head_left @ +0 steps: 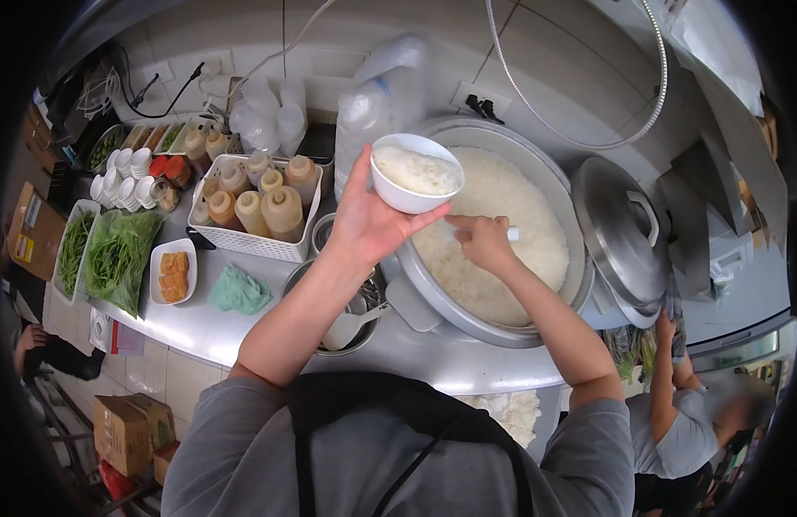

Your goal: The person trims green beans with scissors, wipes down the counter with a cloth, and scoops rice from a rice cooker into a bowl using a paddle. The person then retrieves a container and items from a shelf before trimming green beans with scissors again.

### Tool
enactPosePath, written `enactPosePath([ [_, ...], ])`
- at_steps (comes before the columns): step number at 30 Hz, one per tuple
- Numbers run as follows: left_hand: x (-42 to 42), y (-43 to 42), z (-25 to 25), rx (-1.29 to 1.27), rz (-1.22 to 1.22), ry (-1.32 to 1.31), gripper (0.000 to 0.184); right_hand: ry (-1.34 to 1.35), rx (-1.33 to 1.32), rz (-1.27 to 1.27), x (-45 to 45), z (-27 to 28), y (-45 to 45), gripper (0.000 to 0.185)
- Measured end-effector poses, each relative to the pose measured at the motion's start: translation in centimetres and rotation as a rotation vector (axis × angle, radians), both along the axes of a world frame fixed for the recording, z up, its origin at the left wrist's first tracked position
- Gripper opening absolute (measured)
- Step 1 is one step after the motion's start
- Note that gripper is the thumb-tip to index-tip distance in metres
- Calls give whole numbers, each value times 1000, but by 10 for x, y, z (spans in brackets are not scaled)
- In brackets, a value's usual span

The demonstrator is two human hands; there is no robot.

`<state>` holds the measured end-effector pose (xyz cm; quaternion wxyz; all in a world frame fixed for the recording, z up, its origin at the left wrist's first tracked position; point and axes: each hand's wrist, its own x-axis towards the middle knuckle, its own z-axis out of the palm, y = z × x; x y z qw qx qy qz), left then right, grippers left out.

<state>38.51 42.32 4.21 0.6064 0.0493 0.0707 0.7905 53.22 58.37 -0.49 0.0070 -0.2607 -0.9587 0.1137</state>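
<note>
My left hand (pixel 364 215) holds up a white bowl (pixel 407 200) from below, its fingers and thumb around the side. Cooked rice (pixel 416 171) is heaped inside the bowl. Over the large round metal pot (pixel 433 312), my right hand (pixel 483 241) is closed on a white-handled utensil (pixel 513 233). Only the handle's end shows beside the hand; its working end is hidden. A broad bed of rice (pixel 523 194) fills much of the pot below that hand. The bowl hangs above the pot's left rim, close to my right fingertips.
Left of the pot, a metal container (pixel 361 343) holds a white paddle (pixel 342 330). Squeeze bottles (pixel 282 211) stand in a white basket (pixel 252 244). Greens (pixel 123 258) lie farther left. A metal lid (pixel 618 233) leans right of the pot; another person (pixel 683 431) stands at lower right.
</note>
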Motion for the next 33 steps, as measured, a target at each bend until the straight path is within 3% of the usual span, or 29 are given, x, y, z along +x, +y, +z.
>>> enactPosePath([
  [10, -2, -6, 2, 26, 3, 42, 66, 72, -180, -37, 16, -1, -8, 31],
  [13, -3, -4, 0, 47, -30, 61, 63, 43, -350, -79, 34, 1, -1, 32],
  [15, -4, -4, 1, 38, -44, 98, 61, 179, -419, -43, 51, -1, 9, 31],
  [21, 7, -4, 1, -45, -57, 278, 57, 470, -469, -196, 85, 82, 22, 36],
  [23, 21, 3, 2, -70, -45, 364, 56, 593, -140, -157, 83, 107, 13, 32],
  [24, 30, 7, 5, -132, -66, 372, 56, 597, -135, -164, 79, 110, 8, 32],
  [26, 44, 16, 6, -179, -132, 367, 57, 635, 655, 109, 66, 111, -8, 21],
  [27, 49, 21, 6, -175, -135, 376, 57, 642, 660, 103, 62, 108, -14, 21],
  [29, 54, 27, 4, -166, -177, 204, 58, 404, 772, 89, 56, 100, -23, 16],
  [31, 56, 29, 0, -134, -168, 178, 59, 361, 786, 89, 59, 104, -27, 20],
  [33, 57, 29, 0, -103, -160, 155, 60, 313, 673, -71, 61, 112, -28, 30],
])
